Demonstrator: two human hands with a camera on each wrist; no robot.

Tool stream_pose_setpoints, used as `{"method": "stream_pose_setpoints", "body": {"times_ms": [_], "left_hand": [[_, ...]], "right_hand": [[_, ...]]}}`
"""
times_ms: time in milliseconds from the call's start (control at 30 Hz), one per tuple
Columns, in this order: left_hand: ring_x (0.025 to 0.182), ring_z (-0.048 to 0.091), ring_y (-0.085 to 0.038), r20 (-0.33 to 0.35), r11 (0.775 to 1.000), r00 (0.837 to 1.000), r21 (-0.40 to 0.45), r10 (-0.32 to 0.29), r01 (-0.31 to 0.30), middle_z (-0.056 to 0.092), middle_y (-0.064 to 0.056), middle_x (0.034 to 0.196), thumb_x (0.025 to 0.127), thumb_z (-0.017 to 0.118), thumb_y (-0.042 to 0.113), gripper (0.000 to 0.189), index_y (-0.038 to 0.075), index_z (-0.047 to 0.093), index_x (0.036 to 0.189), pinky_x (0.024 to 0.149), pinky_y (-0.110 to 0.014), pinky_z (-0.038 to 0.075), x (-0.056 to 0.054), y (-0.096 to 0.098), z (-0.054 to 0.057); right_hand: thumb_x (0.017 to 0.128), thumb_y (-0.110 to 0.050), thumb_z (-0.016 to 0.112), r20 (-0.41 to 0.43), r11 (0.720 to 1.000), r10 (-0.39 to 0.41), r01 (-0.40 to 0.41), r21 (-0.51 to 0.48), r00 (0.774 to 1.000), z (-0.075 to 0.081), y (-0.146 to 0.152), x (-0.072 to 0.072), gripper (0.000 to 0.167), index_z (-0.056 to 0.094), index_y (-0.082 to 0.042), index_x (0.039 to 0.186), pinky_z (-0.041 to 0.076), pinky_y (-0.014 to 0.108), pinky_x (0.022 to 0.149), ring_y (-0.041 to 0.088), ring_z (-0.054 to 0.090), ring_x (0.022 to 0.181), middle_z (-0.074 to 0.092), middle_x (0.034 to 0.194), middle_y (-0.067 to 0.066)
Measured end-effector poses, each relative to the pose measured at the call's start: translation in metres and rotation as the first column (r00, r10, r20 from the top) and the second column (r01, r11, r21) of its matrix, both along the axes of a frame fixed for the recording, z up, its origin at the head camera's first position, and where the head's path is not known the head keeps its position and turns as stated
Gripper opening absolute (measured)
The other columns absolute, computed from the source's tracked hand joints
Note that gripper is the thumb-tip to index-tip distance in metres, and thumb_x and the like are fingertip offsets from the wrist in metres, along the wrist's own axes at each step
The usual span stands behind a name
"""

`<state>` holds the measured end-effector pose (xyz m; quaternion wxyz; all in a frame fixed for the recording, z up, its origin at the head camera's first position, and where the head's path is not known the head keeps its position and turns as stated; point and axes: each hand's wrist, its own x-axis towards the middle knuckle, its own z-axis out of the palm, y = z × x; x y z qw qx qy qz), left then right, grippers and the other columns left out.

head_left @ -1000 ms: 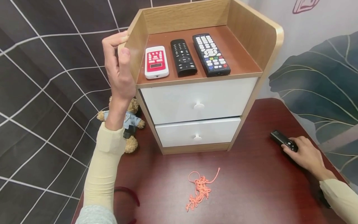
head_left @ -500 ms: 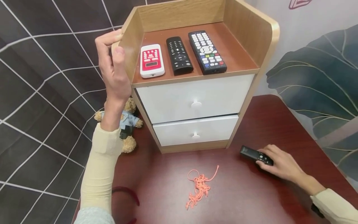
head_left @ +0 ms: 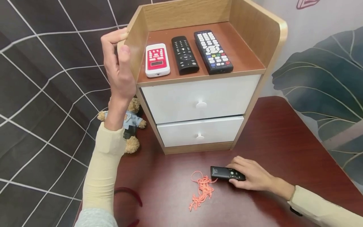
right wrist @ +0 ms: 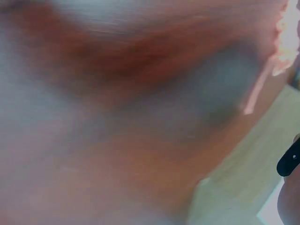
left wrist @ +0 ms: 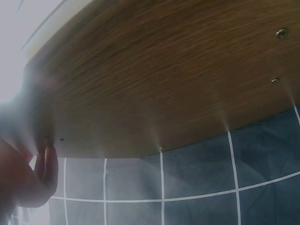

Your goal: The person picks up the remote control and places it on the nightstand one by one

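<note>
My left hand (head_left: 120, 64) grips the upper edge of the left side panel of a small wooden cabinet (head_left: 253, 34), the thumb on the panel's front edge. In the left wrist view, fingers (left wrist: 50, 168) lie against the panel's outer face. Low over the table, my right hand (head_left: 250, 175) holds a black remote control (head_left: 222, 173) by its button end. The remote's far end overlaps the loose tip of a tangled orange string (head_left: 204, 189). At the right edge of the right wrist view, part of the remote (right wrist: 289, 159) shows, with the string (right wrist: 286, 42) above it.
On the cabinet's top lie a white-and-red remote (head_left: 157, 60), a slim black remote (head_left: 185, 55) and a larger black remote (head_left: 213, 52). Two white drawers (head_left: 175, 102) face me. A teddy bear (head_left: 131, 126) is at its left. A dark red band (head_left: 133, 192) lies front left on the table (head_left: 283, 135).
My right hand has moved left across the table with the black remote, from the far right to the orange string. My left hand keeps its grip on the cabinet.
</note>
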<state>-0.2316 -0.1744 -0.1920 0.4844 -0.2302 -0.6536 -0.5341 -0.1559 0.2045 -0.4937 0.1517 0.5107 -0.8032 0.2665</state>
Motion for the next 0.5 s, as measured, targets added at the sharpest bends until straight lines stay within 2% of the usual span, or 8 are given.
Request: {"method": "stream_pose_setpoints", "body": {"times_ms": [233, 400, 500], "left_hand": [[0.117, 0.052, -0.015, 0.010, 0.999, 0.999, -0.022, 0.035, -0.035, 0.057, -0.014, 0.120, 0.084, 0.044, 0.030, 0.043, -0.002, 0.058, 0.109, 0.104, -0.029, 0.042, -0.004, -0.004, -0.003], [0.117, 0.051, -0.012, 0.014, 0.997, 0.998, -0.042, 0.064, -0.063, 0.058, -0.012, 0.120, 0.084, 0.044, 0.031, 0.045, -0.002, 0.058, 0.110, 0.105, -0.029, 0.040, -0.005, -0.007, -0.004], [0.116, 0.051, -0.012, 0.009, 0.997, 0.998, -0.045, 0.070, -0.069, 0.058, -0.013, 0.120, 0.084, 0.044, 0.031, 0.045, -0.003, 0.058, 0.110, 0.104, -0.029, 0.041, -0.004, -0.007, -0.003]], "right_hand": [[0.073, -0.032, 0.080, -0.063, 0.980, 0.198, -0.198, 0.013, 0.978, 0.037, -0.047, 0.000, 0.043, 0.065, -0.018, 0.112, 0.036, 0.009, 0.068, -0.001, 0.043, 0.080, 0.052, 0.095, -0.012], [0.075, -0.035, 0.077, -0.110, 0.955, 0.296, -0.293, 0.042, 0.949, 0.067, -0.077, -0.001, 0.042, 0.064, -0.017, 0.111, 0.037, 0.011, 0.067, 0.000, 0.043, 0.078, 0.051, 0.092, -0.011], [0.077, -0.036, 0.075, -0.112, 0.942, 0.335, -0.329, 0.066, 0.936, 0.089, -0.095, -0.004, 0.042, 0.063, -0.018, 0.113, 0.038, 0.011, 0.065, 0.000, 0.044, 0.078, 0.051, 0.091, -0.012]]}}
